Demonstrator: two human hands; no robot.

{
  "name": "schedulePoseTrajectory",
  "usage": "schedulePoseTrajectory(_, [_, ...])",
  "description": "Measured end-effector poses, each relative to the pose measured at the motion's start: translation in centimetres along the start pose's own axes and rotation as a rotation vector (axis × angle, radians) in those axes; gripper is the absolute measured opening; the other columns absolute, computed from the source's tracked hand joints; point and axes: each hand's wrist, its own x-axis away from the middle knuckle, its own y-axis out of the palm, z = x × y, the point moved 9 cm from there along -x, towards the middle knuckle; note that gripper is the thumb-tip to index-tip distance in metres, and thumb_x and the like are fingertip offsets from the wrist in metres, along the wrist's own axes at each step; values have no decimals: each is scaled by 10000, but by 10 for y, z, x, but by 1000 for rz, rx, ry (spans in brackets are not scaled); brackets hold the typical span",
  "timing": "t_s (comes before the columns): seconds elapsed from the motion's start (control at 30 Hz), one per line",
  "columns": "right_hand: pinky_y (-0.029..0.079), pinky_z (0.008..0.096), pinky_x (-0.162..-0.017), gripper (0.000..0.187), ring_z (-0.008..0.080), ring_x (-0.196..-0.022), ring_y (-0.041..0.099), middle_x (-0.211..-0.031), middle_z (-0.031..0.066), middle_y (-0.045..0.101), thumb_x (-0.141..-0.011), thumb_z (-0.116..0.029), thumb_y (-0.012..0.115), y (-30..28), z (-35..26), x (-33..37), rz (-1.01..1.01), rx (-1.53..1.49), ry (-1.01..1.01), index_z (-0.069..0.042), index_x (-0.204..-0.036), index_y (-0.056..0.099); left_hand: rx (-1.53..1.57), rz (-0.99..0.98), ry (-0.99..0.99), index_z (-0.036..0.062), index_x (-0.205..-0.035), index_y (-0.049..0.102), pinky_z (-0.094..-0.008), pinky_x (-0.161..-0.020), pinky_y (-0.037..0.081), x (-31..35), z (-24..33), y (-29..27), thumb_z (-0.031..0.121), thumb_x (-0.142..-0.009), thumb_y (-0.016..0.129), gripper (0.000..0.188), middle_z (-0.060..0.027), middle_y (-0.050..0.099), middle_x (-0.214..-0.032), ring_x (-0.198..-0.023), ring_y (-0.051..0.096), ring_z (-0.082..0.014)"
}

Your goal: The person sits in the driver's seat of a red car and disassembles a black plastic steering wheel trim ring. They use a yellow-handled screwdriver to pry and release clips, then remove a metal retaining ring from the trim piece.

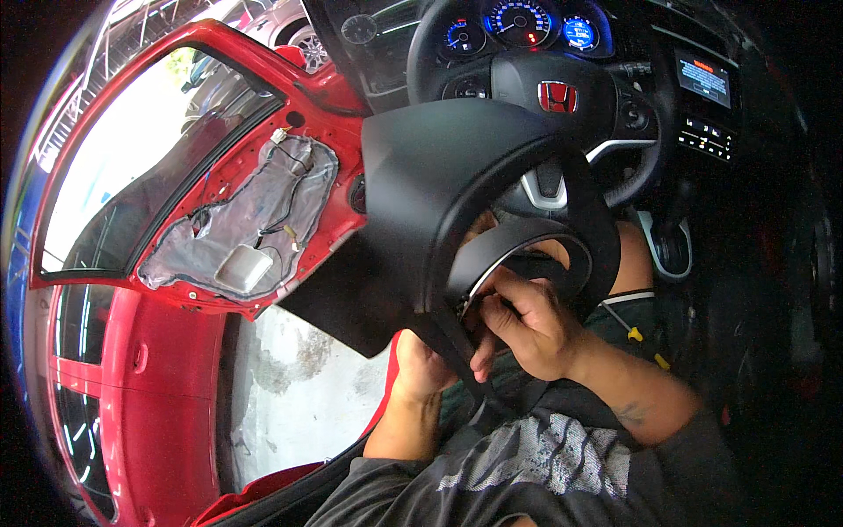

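Observation:
A large black plastic instrument cluster hood [457, 145] is tilted over my lap, in front of the steering wheel [553, 92]. Inside its opening sits a curved black inner ring [496, 250] with a thin silver edge. My right hand [531, 329] is closed, with thumb and bent fingers pinching the lower left of that ring. Beneath the hood's lower edge, my left hand [420, 362] grips it from below; the panel hides most of its fingers.
To the left the red car door [325, 79] stands open, its inner trim off and wires hanging over a plastic sheet [241, 215]. A yellow-handled screwdriver [634, 334] lies by my right thigh. The gear lever [676, 224] and lit centre screen [702, 77] are at the right.

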Motion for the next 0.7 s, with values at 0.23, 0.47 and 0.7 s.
schedulePoseTrajectory(0.23, [607,340,-669,400,247,-674,770,-697,142,744,-1072,-324,506,7,-10,2,-88,-76,-80,19,-948,671,-38,27,0,-7,-1422,463,-343,-461,505,4,6,15,804,-924,427,953,-154,623,-774,-514,569,-217])
schedulePoseTrajectory(0.47, [609,324,-633,481,220,-651,765,-711,149,751,-1082,-347,487,13,-20,5,-217,-161,-111,46,-875,672,-114,85,35,-102,-1387,470,-354,-410,505,10,3,4,690,-930,526,916,-177,597,-652,-447,561,-232])
schedulePoseTrajectory(0.7, [610,331,-648,373,231,-664,768,-716,146,747,-1065,-271,521,9,-14,6,-181,-200,-65,34,-902,662,30,6,-5,-84,-1398,475,-355,-421,505,5,-6,7,672,-950,501,878,-155,571,-605,-448,565,-239])
